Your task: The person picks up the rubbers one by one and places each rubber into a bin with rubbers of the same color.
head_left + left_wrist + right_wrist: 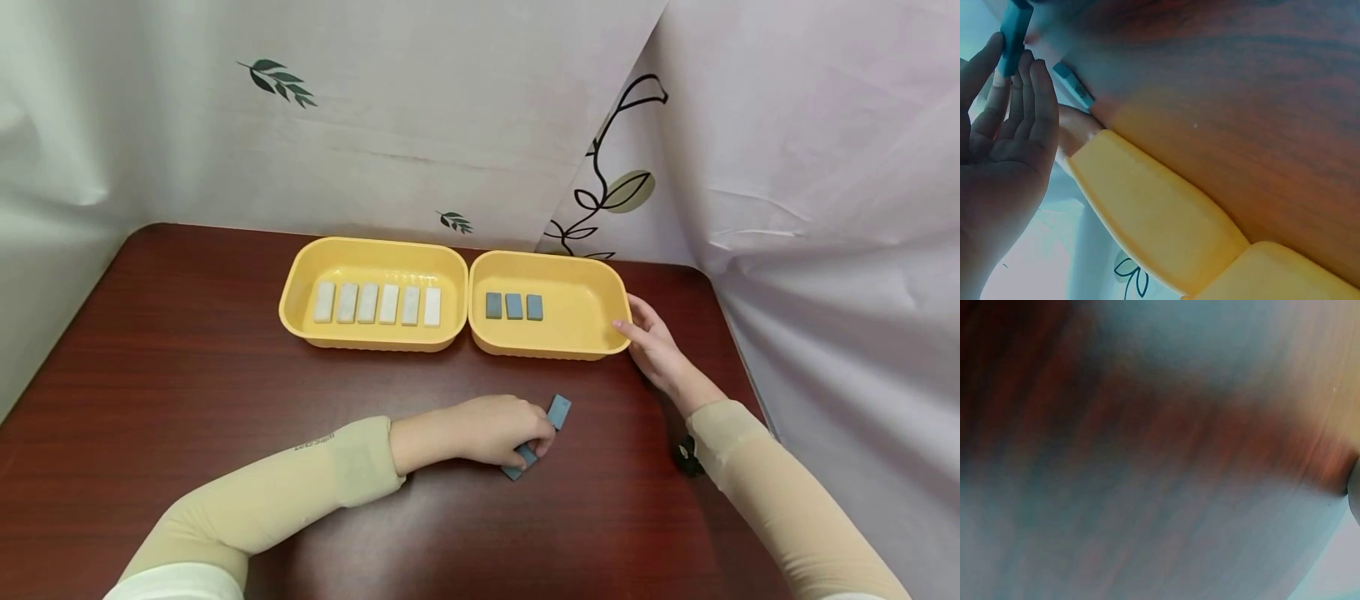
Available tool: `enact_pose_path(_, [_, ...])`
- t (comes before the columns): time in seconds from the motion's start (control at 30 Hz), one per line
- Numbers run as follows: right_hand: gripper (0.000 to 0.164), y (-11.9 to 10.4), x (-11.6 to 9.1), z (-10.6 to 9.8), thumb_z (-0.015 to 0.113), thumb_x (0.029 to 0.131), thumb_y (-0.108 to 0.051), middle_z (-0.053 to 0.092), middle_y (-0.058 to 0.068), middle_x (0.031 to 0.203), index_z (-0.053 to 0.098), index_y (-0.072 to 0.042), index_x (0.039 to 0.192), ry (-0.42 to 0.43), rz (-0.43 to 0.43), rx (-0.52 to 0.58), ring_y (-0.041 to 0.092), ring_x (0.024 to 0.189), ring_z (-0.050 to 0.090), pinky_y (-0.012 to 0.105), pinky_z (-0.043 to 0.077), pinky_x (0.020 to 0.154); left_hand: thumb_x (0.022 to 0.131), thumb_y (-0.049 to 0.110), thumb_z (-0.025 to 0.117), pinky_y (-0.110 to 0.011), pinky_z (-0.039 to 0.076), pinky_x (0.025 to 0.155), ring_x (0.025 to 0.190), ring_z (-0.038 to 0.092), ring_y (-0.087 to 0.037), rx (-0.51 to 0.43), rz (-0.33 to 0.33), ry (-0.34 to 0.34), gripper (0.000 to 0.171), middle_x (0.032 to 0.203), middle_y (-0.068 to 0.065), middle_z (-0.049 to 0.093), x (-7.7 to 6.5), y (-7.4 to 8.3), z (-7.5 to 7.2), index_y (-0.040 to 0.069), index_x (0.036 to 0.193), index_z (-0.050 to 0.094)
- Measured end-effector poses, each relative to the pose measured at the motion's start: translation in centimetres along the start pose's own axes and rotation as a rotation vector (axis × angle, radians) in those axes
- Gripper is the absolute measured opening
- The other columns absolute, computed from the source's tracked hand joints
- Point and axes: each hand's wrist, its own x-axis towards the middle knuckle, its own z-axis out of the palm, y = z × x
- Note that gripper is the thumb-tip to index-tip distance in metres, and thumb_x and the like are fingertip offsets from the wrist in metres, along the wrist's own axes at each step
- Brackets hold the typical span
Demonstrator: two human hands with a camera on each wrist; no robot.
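My left hand [501,429] pinches a small blue-grey block [527,457] between thumb and fingers, low over the table in front of the trays. The same block [1016,37] shows at the fingertips in the left wrist view. Just beyond the fingers lies a second blue-grey block [558,412] on the wood. My right hand [654,346] grips the right end of the right yellow tray [585,337], thumb over its rim and fingers along the outside. Inside that tray, three blue-grey blocks [513,306] stand in a row at the left.
A matching yellow tray [375,342] adjoins on the left, with several whitish blocks [367,303] lined up inside. Both trays sit toward the back of the dark red-brown table [225,400]. White patterned cloth [450,108] hangs behind and at the sides.
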Motion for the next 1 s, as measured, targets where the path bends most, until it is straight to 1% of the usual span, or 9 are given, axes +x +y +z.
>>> enact_pose_path(0.17, [0.04, 0.0, -0.1, 0.1, 0.051, 0.106, 0.003, 0.057, -0.006, 0.13, 0.049, -0.02, 0.139, 0.013, 0.007, -0.02, 0.004, 0.112, 0.063, 0.015, 0.058, 0.091, 0.093, 0.014, 0.084, -0.013, 0.041, 0.065, 0.077, 0.054, -0.004, -0.005, 0.021, -0.013, 0.018, 0.085, 0.013, 0.06, -0.1, 0.1, -0.5, 0.023, 0.091, 0.069])
enact_pose_path(0.3, [0.041, 0.0, 0.0, 0.1, 0.05, 0.106, 0.004, 0.057, -0.006, 0.129, 0.049, -0.02, 0.139, 0.016, 0.011, -0.017, 0.004, 0.111, 0.063, 0.015, 0.058, 0.091, 0.093, 0.013, 0.084, -0.013, 0.042, 0.066, 0.077, 0.054, -0.004, -0.021, 0.021, -0.009, 0.019, 0.086, 0.012, 0.061, -0.1, 0.0, -1.1, 0.023, 0.091, 0.068])
enact_pose_path(0.47, [0.041, -0.1, 0.0, 0.0, 0.049, 0.106, 0.004, 0.055, -0.005, 0.13, 0.047, -0.02, 0.139, 0.02, 0.017, -0.021, 0.004, 0.111, 0.063, 0.015, 0.058, 0.091, 0.095, 0.015, 0.082, -0.015, 0.044, 0.071, 0.081, 0.056, -0.005, -0.024, 0.021, 0.009, 0.015, 0.089, 0.01, 0.061, 0.1, -0.3, -2.5, 0.022, 0.094, 0.069])
enact_pose_path(0.6, [0.04, -0.1, 0.1, 0.0, 0.05, 0.106, 0.003, 0.056, -0.006, 0.13, 0.047, -0.02, 0.139, 0.019, 0.015, -0.021, 0.004, 0.111, 0.063, 0.015, 0.058, 0.091, 0.096, 0.016, 0.082, -0.016, 0.047, 0.075, 0.085, 0.059, -0.007, -0.037, 0.029, 0.039, 0.011, 0.094, 0.007, 0.065, 0.5, -0.7, -3.9, 0.02, 0.099, 0.072])
enact_pose_path(0.7, [0.041, -0.1, 0.1, 0.0, 0.049, 0.106, 0.004, 0.057, -0.006, 0.129, 0.048, -0.019, 0.14, 0.011, 0.009, -0.013, 0.004, 0.111, 0.063, 0.015, 0.058, 0.09, 0.096, 0.014, 0.082, -0.018, 0.05, 0.078, 0.087, 0.061, -0.009, -0.092, 0.033, 0.065, 0.01, 0.095, 0.004, 0.068, 0.9, -1.1, -4.9, 0.016, 0.1, 0.074])
enact_pose_path(0.8, [0.041, -0.1, 0.1, 0.0, 0.049, 0.106, 0.004, 0.057, -0.006, 0.129, 0.048, -0.019, 0.14, 0.007, 0.007, -0.009, 0.004, 0.111, 0.063, 0.015, 0.058, 0.09, 0.094, 0.01, 0.083, -0.019, 0.055, 0.081, 0.088, 0.063, -0.01, -0.188, 0.032, 0.101, 0.011, 0.096, 0.001, 0.07, 1.2, -1.6, -6.0, 0.012, 0.101, 0.075])
enact_pose_path(0.9, [0.04, -0.1, 0.2, 0.0, 0.049, 0.106, 0.004, 0.058, -0.007, 0.128, 0.048, -0.019, 0.139, 0.007, 0.009, -0.01, 0.003, 0.11, 0.064, 0.015, 0.058, 0.091, 0.093, 0.007, 0.083, -0.017, 0.058, 0.081, 0.087, 0.065, -0.009, -0.279, 0.037, 0.154, 0.012, 0.097, -0.002, 0.072, 1.4, -2.2, -6.9, 0.009, 0.101, 0.075])
enact_pose_path(1.0, [0.04, -0.1, 0.3, 0.0, 0.049, 0.106, 0.004, 0.059, -0.007, 0.127, 0.048, -0.018, 0.139, 0.006, 0.009, -0.002, 0.004, 0.11, 0.064, 0.015, 0.058, 0.091, 0.093, 0.006, 0.083, -0.015, 0.059, 0.081, 0.087, 0.067, -0.009, -0.341, 0.036, 0.215, 0.012, 0.098, -0.003, 0.074, 1.8, -2.9, -7.8, 0.007, 0.102, 0.075])
